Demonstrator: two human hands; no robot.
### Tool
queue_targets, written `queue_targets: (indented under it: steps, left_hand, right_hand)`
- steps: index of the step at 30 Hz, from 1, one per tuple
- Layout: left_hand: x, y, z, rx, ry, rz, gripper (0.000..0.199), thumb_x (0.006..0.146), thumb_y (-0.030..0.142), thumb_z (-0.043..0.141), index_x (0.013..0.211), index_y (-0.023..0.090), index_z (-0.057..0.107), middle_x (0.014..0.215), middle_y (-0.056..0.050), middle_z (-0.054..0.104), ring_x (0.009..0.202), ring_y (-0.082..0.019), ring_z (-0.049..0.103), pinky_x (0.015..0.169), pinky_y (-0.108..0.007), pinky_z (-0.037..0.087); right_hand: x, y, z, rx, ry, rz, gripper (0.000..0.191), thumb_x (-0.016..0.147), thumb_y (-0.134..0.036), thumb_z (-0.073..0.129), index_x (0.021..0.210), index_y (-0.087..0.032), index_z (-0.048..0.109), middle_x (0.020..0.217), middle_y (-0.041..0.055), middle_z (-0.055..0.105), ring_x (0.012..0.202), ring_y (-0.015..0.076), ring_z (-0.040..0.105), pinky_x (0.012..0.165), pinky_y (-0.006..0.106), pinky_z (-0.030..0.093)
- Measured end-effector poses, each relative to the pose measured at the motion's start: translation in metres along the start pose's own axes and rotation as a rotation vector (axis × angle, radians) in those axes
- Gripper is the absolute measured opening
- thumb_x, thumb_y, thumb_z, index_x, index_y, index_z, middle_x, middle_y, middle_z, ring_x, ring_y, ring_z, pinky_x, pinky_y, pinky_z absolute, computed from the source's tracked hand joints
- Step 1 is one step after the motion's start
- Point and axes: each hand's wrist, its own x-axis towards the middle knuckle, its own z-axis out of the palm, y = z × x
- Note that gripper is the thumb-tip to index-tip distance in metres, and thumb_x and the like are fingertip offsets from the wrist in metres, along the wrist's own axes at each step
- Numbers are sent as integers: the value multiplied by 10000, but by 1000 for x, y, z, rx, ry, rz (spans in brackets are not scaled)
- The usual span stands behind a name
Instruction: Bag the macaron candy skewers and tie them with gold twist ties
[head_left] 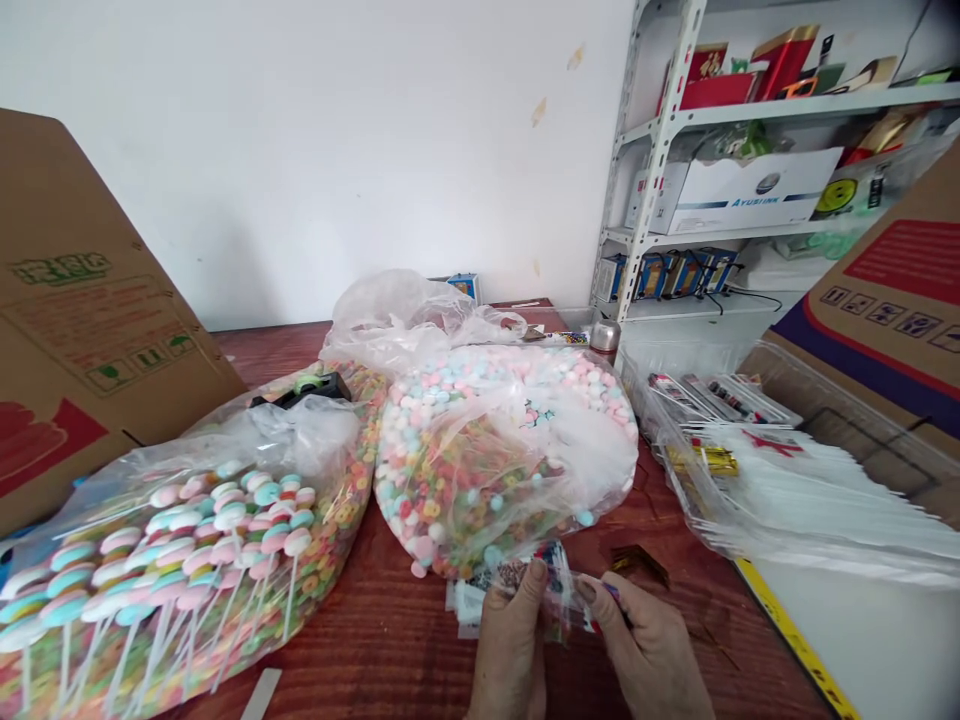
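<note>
Left hand [510, 645]: fingers closed, thumb on top, gripping a small clear packet [555, 585] with printed bits on it. Right hand [654, 650]: thumb and finger pinched on the packet's right side, a bit of purple showing by the fingertips; too small to tell what that is. Packet is held just above the table [390, 620], near side of the big round bag [510, 450]. More small packets [466, 605] lie flat beside my left hand, partly under it.

Round bag is clear plastic, pastel sweets plus coloured rings inside. Left of it, another big bag [349, 510] of coloured rings, with the pastel sweets on sticks [195, 530] lying over its front part, black tape dispenser [304, 391] on its back part. White strip [262, 693] at near edge, left of my hands.

Gold ties [639, 563] lie behind my right hand. Right side: clear tub [679, 490] with white sticks [817, 495] and gold ties in it. Open carton [105, 290] far left, another carton [892, 290] at right, behind the tub. Metal shelf [652, 160] against the wall, loaded with boxes
</note>
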Motion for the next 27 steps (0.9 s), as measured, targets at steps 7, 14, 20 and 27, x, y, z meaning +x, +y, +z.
queue_targets:
  steps: [7, 14, 20, 27]
  left_hand:
    - [10, -4, -9, -318, 102, -89, 350, 626, 334, 865, 660, 164, 561, 495, 80, 496, 433, -52, 440, 462, -181, 441]
    - [12, -5, -14, -282, 95, -63, 370, 641, 367, 852, 641, 159, 546, 508, 71, 503, 454, -51, 446, 489, -189, 438]
    - [6, -2, -15, -155, 41, 16, 321, 632, 347, 856, 677, 151, 606, 596, 40, 564, 534, -78, 499, 522, -202, 437]
    - [-1, -7, -20, -147, -76, -174, 325, 633, 322, 858, 839, 171, 658, 620, 40, 578, 454, -42, 435, 467, -180, 351]
  right_hand:
    - [-12, -12, -1, 225, 228, -59, 403, 967, -551, 395, 1119, -243, 606, 858, 18, 669, 715, 177, 635, 669, 256, 505]
    - [-20, -8, 9, 3, 283, -266, 308, 960, -510, 471, 1102, -296, 640, 1189, 55, 619, 1117, 225, 594, 895, 298, 504]
    - [-12, -5, 7, -129, 93, -367, 205, 960, -289, 513, 1123, -251, 631, 1145, 77, 650, 1034, 198, 649, 846, 265, 548]
    - [-21, 14, 13, -244, 157, -351, 270, 979, -390, 467, 1015, -255, 698, 1035, 68, 733, 928, 224, 681, 799, 309, 540]
